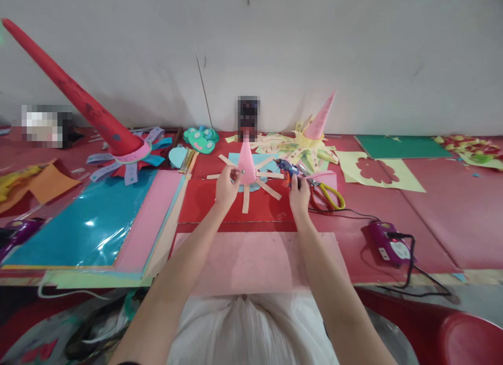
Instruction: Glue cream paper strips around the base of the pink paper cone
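Note:
My left hand (227, 185) pinches the lower left side of a small pink paper cone (247, 165), which stands upright on a light blue disc (256, 160) with tan paper strips (271, 189) fanning out around it. My right hand (299, 193) is closed around a blue hot glue gun (288, 169), its nozzle pointing left toward the cone's base. Both sit on a red paper sheet (204, 202). A pink sheet (251, 260) lies in front of me.
Yellow-handled scissors (328, 194) lie right of the glue gun. A purple power adapter (389, 244) with a black cable sits at right. A tall red cone (78, 97), a yellow-and-pink cone craft (314, 131), stacked blue and pink sheets (90, 223), green paper (401, 146) and frog cutouts (201, 139) surround the work.

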Demonstrator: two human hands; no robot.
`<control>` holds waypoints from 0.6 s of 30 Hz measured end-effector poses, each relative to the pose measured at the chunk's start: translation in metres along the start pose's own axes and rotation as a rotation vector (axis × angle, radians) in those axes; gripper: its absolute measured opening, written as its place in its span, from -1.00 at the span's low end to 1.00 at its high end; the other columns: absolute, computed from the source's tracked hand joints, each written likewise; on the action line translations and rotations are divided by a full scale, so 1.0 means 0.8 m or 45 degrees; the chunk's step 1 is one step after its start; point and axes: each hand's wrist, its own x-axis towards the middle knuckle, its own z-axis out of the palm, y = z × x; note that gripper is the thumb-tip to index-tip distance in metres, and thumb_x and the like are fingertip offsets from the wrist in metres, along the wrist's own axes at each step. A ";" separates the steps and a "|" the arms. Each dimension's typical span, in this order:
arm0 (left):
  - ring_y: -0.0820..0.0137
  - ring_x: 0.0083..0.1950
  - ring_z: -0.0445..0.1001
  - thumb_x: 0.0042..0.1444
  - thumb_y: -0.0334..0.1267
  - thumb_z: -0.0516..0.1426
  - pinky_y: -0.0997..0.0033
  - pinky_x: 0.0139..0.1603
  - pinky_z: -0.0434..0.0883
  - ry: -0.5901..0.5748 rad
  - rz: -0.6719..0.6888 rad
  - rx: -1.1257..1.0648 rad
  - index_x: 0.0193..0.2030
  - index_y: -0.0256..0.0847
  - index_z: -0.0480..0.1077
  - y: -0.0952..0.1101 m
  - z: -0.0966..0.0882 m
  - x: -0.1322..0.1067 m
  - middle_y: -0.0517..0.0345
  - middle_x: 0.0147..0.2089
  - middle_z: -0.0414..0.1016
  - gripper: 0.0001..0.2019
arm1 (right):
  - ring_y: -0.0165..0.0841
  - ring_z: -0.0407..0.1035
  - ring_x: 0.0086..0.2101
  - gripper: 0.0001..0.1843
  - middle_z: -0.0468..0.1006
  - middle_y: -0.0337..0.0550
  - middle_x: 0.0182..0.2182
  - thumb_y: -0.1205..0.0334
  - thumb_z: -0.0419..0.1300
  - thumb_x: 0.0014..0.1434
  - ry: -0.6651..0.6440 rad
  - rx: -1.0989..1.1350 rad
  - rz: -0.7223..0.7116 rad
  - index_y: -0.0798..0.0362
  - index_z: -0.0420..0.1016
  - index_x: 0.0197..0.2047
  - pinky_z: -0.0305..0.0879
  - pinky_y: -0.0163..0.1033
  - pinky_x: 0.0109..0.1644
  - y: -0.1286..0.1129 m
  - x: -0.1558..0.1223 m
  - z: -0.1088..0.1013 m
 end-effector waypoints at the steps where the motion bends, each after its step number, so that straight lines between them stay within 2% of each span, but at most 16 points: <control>1: 0.42 -0.33 0.44 0.14 -0.28 0.12 0.44 -0.29 0.37 0.081 0.040 -0.003 -0.28 -0.15 0.30 0.006 -0.003 0.008 0.17 -0.34 0.44 -0.95 | -0.24 0.36 -0.27 -0.39 0.51 -0.01 -0.33 -0.30 -0.11 0.14 0.011 0.021 0.000 0.10 0.40 -0.27 0.23 -0.16 -0.15 0.001 0.001 0.000; 3: 0.39 -0.23 0.46 0.14 -0.25 0.13 0.39 -0.16 0.40 0.227 0.134 -0.006 -0.22 -0.15 0.32 0.020 -0.008 0.029 0.11 -0.25 0.47 -0.90 | -0.24 0.37 -0.27 -0.39 0.51 -0.03 -0.34 -0.30 -0.09 0.13 0.033 0.059 0.016 0.10 0.41 -0.27 0.23 -0.17 -0.16 0.003 0.003 -0.001; 4: 0.38 -0.16 0.47 0.15 -0.23 0.13 0.38 -0.10 0.41 0.253 0.174 -0.019 -0.16 -0.15 0.33 0.028 -0.008 0.040 0.08 -0.18 0.48 -0.87 | -0.25 0.37 -0.28 -0.40 0.51 -0.05 -0.36 -0.30 -0.08 0.13 0.043 0.078 0.031 0.09 0.41 -0.27 0.23 -0.18 -0.17 0.005 0.003 -0.002; 7: 0.31 0.07 0.43 0.16 -0.17 0.14 0.31 0.08 0.36 0.215 0.214 -0.086 0.00 -0.12 0.30 0.047 0.000 0.071 0.01 0.04 0.46 -0.72 | -0.27 0.36 -0.32 -0.42 0.50 -0.11 -0.41 -0.30 -0.06 0.13 0.058 0.134 0.071 0.07 0.41 -0.28 0.24 -0.19 -0.21 0.008 0.004 -0.007; 9: 0.27 0.11 0.42 0.13 -0.19 0.18 0.26 0.14 0.34 0.143 0.189 -0.106 0.01 -0.12 0.30 0.053 0.009 0.084 -0.01 0.10 0.44 -0.69 | -0.29 0.35 -0.35 -0.43 0.49 -0.15 -0.45 -0.31 -0.05 0.13 0.059 0.160 0.090 0.06 0.41 -0.30 0.24 -0.20 -0.23 0.009 0.005 -0.010; 13: 0.24 0.02 0.49 0.13 -0.26 0.17 0.24 0.10 0.36 0.053 0.093 -0.067 -0.15 -0.14 0.37 0.054 0.020 0.092 0.03 -0.05 0.53 -0.86 | -0.30 0.35 -0.37 -0.45 0.46 -0.18 -0.49 -0.30 -0.04 0.12 0.077 0.190 0.117 0.05 0.39 -0.34 0.24 -0.21 -0.26 0.009 0.007 -0.013; 15: 0.25 -0.03 0.50 0.14 -0.29 0.14 0.26 0.07 0.38 0.046 0.077 -0.047 -0.24 -0.15 0.38 0.053 0.017 0.092 0.06 -0.13 0.55 -0.95 | -0.30 0.35 -0.37 -0.47 0.45 -0.19 -0.49 -0.29 -0.04 0.13 0.080 0.193 0.121 0.04 0.38 -0.35 0.24 -0.22 -0.28 0.008 0.008 -0.013; 18: 0.32 -0.10 0.52 0.12 -0.35 0.14 0.36 0.02 0.39 0.034 0.083 -0.054 -0.29 -0.16 0.38 0.052 0.006 0.094 0.10 -0.19 0.56 -0.98 | -0.30 0.35 -0.36 -0.48 0.44 -0.19 -0.48 -0.28 -0.04 0.14 0.069 0.192 0.123 0.03 0.37 -0.35 0.24 -0.22 -0.27 0.006 0.007 -0.012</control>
